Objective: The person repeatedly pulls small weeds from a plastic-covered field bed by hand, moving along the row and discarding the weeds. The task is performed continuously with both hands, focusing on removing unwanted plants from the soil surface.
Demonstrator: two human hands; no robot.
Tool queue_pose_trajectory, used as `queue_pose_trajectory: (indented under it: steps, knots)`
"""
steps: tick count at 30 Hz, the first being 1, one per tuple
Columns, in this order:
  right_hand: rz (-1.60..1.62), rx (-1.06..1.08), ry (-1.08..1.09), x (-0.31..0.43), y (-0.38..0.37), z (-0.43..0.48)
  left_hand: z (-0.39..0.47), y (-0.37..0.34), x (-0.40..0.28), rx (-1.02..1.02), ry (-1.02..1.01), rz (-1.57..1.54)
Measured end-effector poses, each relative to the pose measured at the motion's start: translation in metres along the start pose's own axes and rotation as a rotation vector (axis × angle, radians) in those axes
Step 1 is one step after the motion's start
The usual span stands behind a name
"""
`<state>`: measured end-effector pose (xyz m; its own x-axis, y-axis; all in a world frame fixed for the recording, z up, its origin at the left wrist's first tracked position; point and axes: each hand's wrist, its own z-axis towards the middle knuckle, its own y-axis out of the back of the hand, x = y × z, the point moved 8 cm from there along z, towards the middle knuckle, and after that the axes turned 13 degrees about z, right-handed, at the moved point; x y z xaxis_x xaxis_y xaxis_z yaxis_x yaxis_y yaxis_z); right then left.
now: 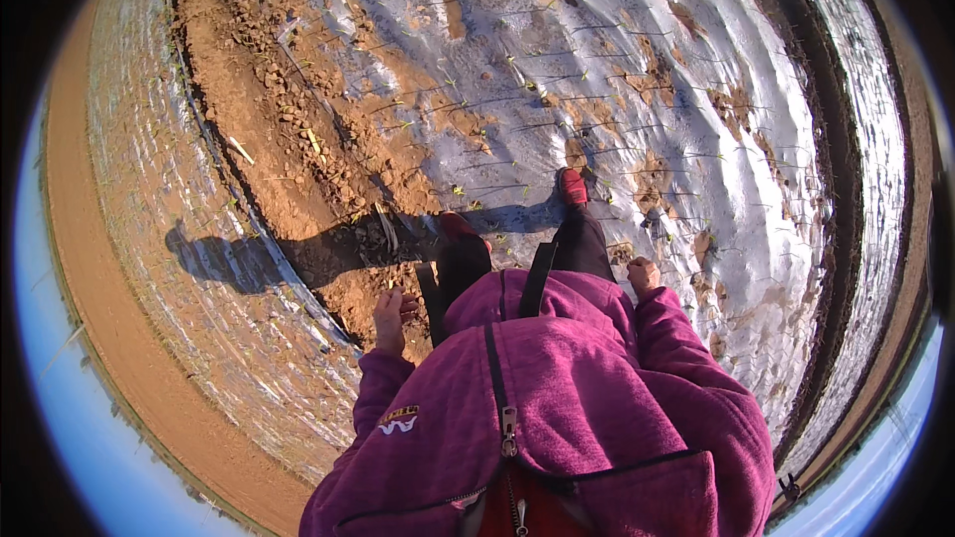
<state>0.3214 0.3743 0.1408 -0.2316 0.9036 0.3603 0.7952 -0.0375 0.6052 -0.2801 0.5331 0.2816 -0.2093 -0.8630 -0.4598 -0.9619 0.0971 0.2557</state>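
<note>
My left hand (394, 319) hangs beside my thigh, over bare brown soil, its fingers loosely bent and apart. I see nothing clearly held in it. My right hand (643, 276) is curled into a loose fist at my other side, above the plastic mulch film (716, 201). Its palm is hidden, and no object shows in it. Small green seedlings (459, 191) poke through the film around my feet. One red shoe (573, 188) stands on the film; the other red shoe (456, 225) is in shadow by the bed's soil edge.
A soil furrow (276, 186) with clods and dry stalks runs along the left. Past it lies another film-covered bed (201, 268). On the right, a dark furrow (839, 164) separates this bed from a further film strip (880, 127). Dark straps (539, 280) hang at my waist.
</note>
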Motion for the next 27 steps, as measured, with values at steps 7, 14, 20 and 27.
queue_pose_trajectory:
  steps: [7,14,20,27]
  knots:
    - [0.055,0.048,-0.106,0.007,0.005,0.025,-0.015,-0.039,-0.002,0.131,-0.032,-0.002]
    - [-0.076,0.129,0.096,0.063,-0.006,0.032,-0.037,0.006,0.147,-0.071,0.338,-0.060]
    - [-0.065,0.145,0.207,0.108,-0.016,0.034,-0.046,0.005,0.191,-0.028,0.324,-0.041]
    - [0.086,0.113,0.255,0.166,-0.043,0.007,-0.029,0.036,0.196,-0.083,0.317,-0.288]
